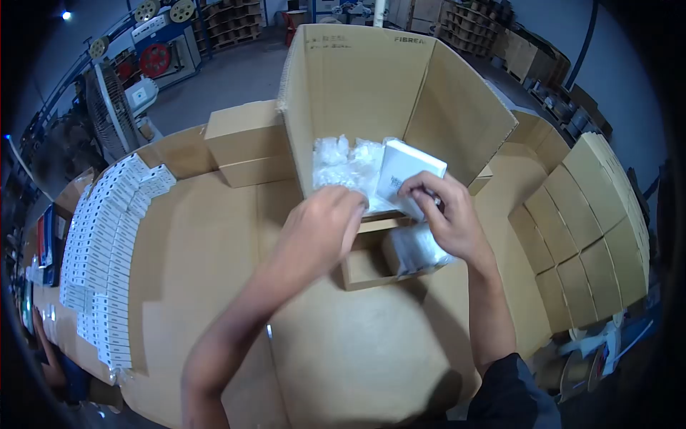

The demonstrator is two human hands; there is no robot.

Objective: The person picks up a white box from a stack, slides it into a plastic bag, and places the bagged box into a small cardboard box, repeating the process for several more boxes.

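Observation:
A flat white box stands tilted at the front of a tall open carton. My right hand is closed at its right edge, thumb and fingers pinched together. My left hand is to the left, its fingers curled together near clear plastic wrapping; whatever lies between them is hidden. Behind the white box, clear plastic-wrapped items sit inside the carton. Below my hands is a small open cardboard box, with a plastic-wrapped, rounded item in its right part.
Small white boxes are stacked in rows at the left of the cardboard-covered table. Brown boxes form a stack on the right, and another brown carton stands beside the tall carton. A fan is beyond the table.

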